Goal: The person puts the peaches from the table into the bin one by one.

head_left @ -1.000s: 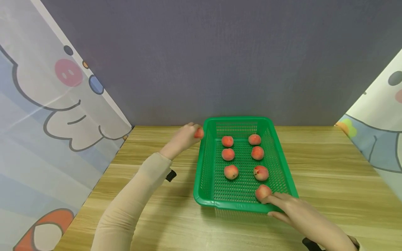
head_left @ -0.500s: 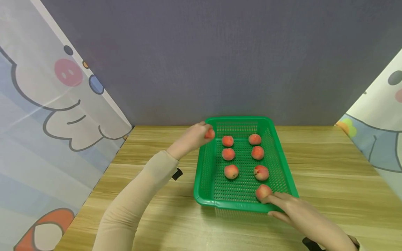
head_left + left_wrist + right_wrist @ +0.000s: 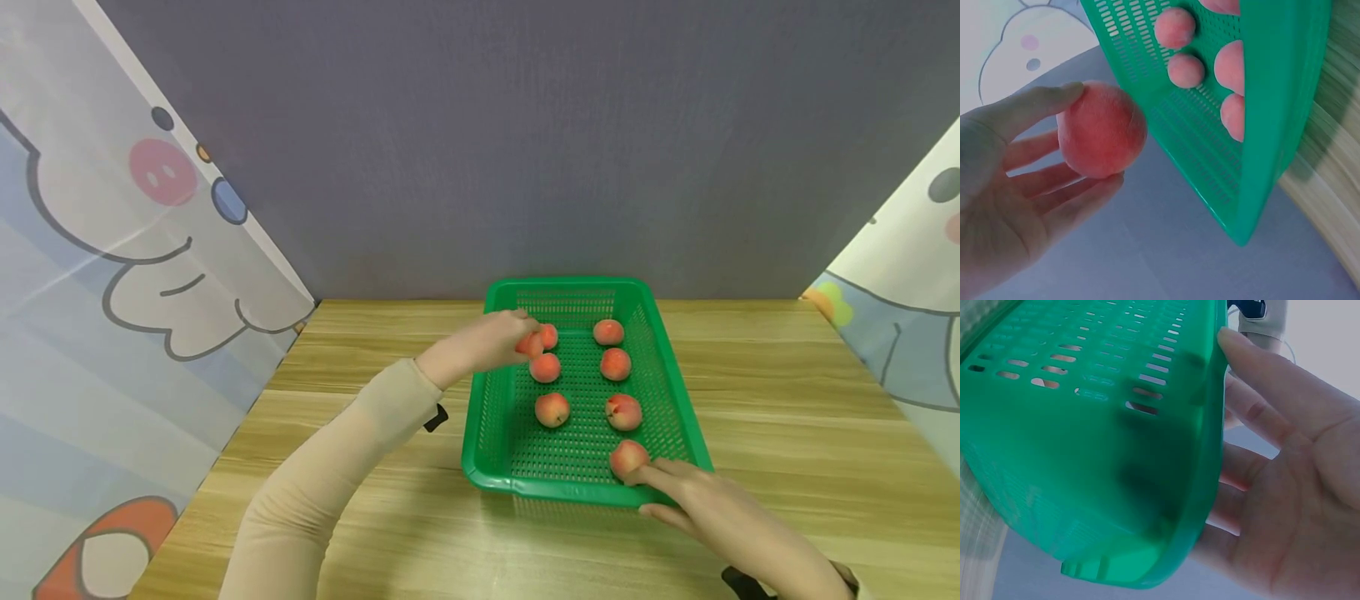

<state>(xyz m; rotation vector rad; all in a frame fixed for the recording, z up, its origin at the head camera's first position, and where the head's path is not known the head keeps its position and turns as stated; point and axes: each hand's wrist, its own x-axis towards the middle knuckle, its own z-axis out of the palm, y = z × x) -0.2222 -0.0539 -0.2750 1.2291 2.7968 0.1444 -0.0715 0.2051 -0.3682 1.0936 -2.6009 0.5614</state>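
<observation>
My left hand [image 3: 487, 342] pinches a red peach [image 3: 1102, 130] between thumb and fingers, over the left side of a green plastic basket [image 3: 570, 490]. Two columns of peaches lie inside on the slotted floor. In the head view the held peach partly covers the far-left peach [image 3: 550, 336]. My right hand [image 3: 705, 500] grips the basket's near right corner, thumb outside and fingers over the rim [image 3: 1210, 456]. Its fingertips reach beside the nearest peach [image 3: 628, 460]; whether they touch it I cannot tell.
The basket stands on a wood-grain table [image 3: 780, 400], close to a grey wall [image 3: 525, 150] at the back. Cartoon-printed sheets [image 3: 90, 275] hang at the left and right sides.
My left hand has moved right with its peach, from outside the basket's left rim to above the inside, and lower in the last half second. The right hand and basket stay put.
</observation>
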